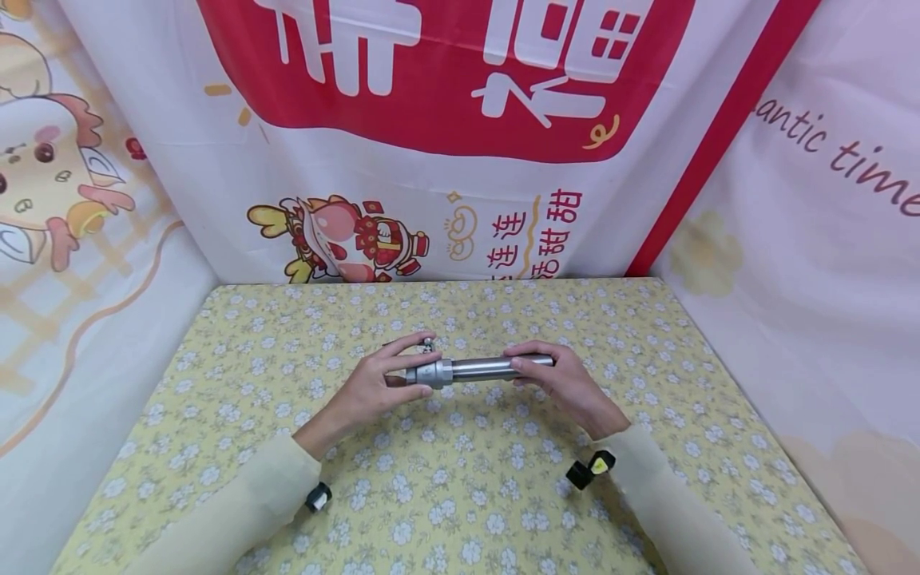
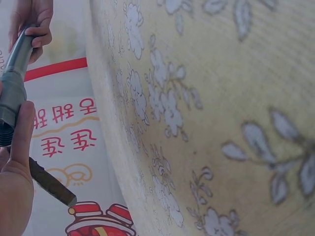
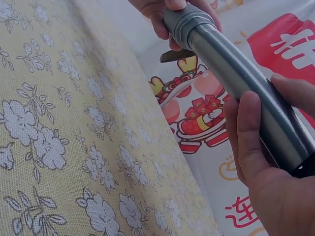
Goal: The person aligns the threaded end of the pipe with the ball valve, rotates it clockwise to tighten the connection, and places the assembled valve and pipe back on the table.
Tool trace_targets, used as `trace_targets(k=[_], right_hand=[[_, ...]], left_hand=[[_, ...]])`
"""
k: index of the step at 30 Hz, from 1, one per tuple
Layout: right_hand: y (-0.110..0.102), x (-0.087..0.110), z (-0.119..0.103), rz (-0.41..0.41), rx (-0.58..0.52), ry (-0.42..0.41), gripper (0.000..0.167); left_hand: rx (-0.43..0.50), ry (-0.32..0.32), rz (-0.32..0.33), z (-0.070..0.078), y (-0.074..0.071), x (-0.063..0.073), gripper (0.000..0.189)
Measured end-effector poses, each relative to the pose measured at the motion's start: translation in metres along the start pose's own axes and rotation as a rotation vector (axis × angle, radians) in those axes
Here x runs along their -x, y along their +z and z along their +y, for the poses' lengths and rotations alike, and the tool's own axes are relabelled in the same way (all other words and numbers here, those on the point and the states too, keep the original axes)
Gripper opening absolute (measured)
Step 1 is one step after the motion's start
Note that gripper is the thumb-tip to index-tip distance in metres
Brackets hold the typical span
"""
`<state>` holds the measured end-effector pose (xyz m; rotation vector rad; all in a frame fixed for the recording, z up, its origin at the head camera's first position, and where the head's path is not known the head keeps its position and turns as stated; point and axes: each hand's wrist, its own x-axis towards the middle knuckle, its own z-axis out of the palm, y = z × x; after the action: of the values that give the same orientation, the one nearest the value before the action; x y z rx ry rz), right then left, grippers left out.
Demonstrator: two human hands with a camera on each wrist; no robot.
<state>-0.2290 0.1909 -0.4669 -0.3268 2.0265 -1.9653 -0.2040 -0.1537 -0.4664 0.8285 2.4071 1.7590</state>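
A grey metal ball valve and a silver steel pipe are joined end to end, held level over the table. My left hand grips the valve body, thumb on the near side and fingers on the far side. My right hand wraps around the pipe near its far-right end. Screw threads show where the pipe enters the valve in the right wrist view. A dark flat lever sticks out beside the valve in the left wrist view, and the valve's open end there has inner threads.
A yellow floral cloth covers the table under both hands. Behind it hangs a white and red printed curtain, with more printed cloth on the right side and the left. A black band sits at each wrist.
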Motion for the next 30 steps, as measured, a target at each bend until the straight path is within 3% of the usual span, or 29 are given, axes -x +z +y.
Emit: trace_targets(k=[9,30], right_hand=[[-0.0052,0.0011,-0.0002,-0.132,-0.007,-0.096,0.044],[-0.0054,0.0036,-0.004,-0.094,0.063,-0.077,0.042]], left_hand=[[0.004,-0.024,0.004,0.0008,-0.0016,0.0008,0.053],[0.017,-0.019,-0.006,0.0021,-0.0022,0.0009,0.053]])
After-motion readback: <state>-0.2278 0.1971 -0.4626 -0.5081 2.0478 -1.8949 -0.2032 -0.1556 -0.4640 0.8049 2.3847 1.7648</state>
